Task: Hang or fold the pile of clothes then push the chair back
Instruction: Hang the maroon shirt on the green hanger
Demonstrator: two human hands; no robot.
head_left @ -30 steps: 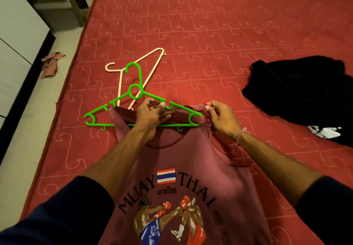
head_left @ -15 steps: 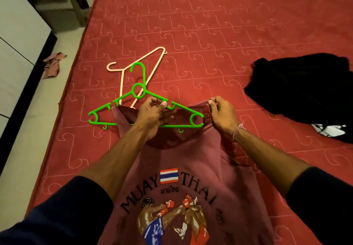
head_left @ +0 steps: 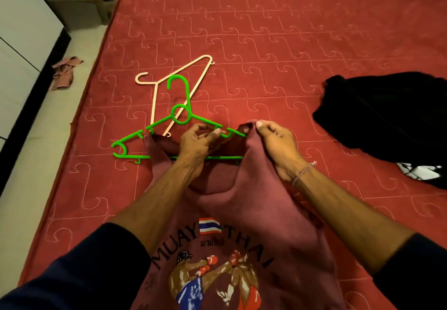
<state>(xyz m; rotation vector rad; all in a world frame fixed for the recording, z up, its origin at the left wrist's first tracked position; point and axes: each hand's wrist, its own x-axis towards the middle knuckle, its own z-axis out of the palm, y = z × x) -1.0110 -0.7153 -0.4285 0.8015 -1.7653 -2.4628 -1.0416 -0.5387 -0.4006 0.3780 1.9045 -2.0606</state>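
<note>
Nearest the camera, a maroon T-shirt (head_left: 242, 217) printed with two boxers, a small flag and the words MUAY THAI is lying face up on the red quilted mattress (head_left: 278, 31), its collar pointing away. Two forearms in dark pushed-up sleeves are reaching over it. Just beyond the print, the left hand (head_left: 197, 144) is reaching into the neck opening, its fingers curling round the collar fabric and the upper bar of a green hanger (head_left: 179, 121). Beside it, the right hand (head_left: 278, 145), with a thin bracelet at the wrist, is pinching the shirt's right shoulder between thumb and fingertips, drawing the cloth over the hanger's right end. The hanger's left end is sticking out bare from the left shoulder. Farther out, the green hook is lying across a cream hanger (head_left: 179, 84). Off to the right, a black garment (head_left: 387, 116) is lying crumpled on the mattress. At far left, a pink rag (head_left: 64, 71) is lying on the floor.
</note>
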